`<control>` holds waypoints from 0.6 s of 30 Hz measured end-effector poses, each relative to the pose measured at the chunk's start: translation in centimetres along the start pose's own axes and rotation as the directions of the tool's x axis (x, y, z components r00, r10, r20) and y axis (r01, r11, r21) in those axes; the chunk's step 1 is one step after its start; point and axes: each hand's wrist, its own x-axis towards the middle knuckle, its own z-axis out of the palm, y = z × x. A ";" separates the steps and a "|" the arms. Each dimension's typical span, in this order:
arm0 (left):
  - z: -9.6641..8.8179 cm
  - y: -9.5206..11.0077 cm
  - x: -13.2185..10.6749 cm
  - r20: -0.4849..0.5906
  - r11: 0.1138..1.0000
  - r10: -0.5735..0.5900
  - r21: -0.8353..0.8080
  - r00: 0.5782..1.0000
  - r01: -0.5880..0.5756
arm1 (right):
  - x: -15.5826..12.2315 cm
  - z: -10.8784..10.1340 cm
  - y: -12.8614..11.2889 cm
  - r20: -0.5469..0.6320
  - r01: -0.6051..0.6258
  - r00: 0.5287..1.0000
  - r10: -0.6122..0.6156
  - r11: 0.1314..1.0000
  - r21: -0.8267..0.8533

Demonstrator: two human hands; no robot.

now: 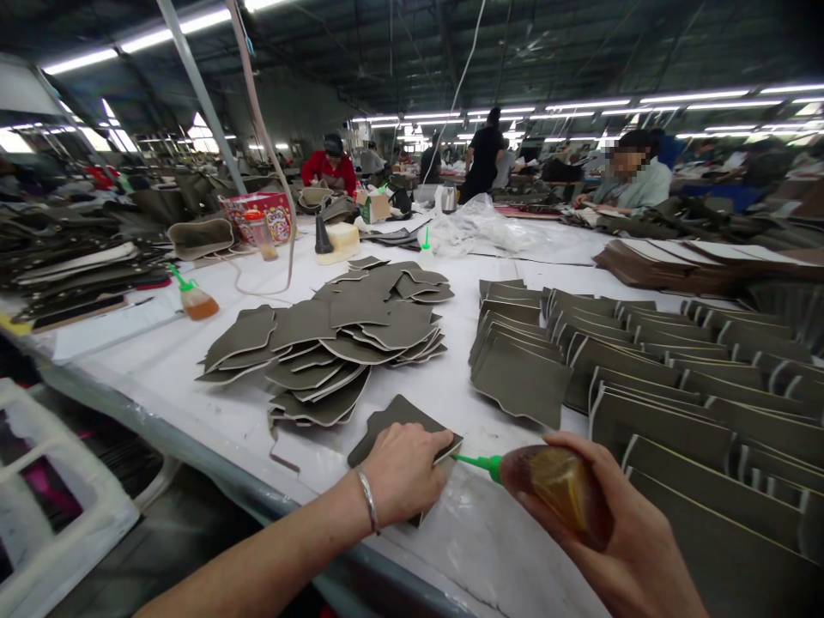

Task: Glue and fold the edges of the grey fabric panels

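Observation:
My left hand (405, 470) presses down on a dark olive leather piece (392, 418) at the near edge of the white table (160, 369), fingers curled over its right edge. My right hand (627, 536) grips a squeeze bottle of amber glue (557, 485); its green nozzle (480, 463) points left and touches the piece's edge beside my left fingers. A silver bangle sits on my left wrist.
A loose heap of similar cut pieces (335, 339) lies just beyond. Rows of overlapped rectangular pieces (644, 360) fill the right side. Another glue bottle (196, 300) stands at left. A white plastic crate (57, 498) sits below left. Other people work at far tables.

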 end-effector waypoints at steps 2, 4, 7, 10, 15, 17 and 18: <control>0.0 0.0 0.0 -0.005 1.000 -0.003 -0.017 1.000 0.002 | 0.1 0.0 0.0 -0.036 -0.069 0.997 0.070 0.997 0.022; 0.1 -0.1 0.0 -0.012 0.999 -0.004 -0.038 1.000 0.003 | 0.1 0.1 -0.2 -0.067 -0.117 0.991 0.118 0.993 0.032; 0.2 -0.1 -0.1 -0.014 0.998 0.000 -0.060 1.000 -0.001 | -0.1 0.2 -0.2 -0.053 -0.146 0.987 0.149 0.987 0.060; 0.3 -0.2 -0.1 -0.009 0.997 0.004 -0.074 1.000 -0.005 | -0.1 0.1 0.3 -0.007 -0.173 0.985 0.175 0.978 0.118; 0.1 -0.3 -0.2 -0.012 0.996 0.016 -0.090 1.000 -0.017 | 0.0 0.2 1.4 -0.076 -0.166 0.982 0.173 0.982 0.087; 0.1 -0.3 -0.3 -0.014 0.995 0.017 -0.097 1.000 -0.018 | -0.2 0.3 1.3 -0.083 -0.191 0.977 0.199 0.977 0.095; 0.1 -0.3 -0.3 -0.014 0.995 0.017 -0.102 1.000 -0.018 | -0.4 0.4 1.3 -0.067 -0.209 0.974 0.217 0.972 0.112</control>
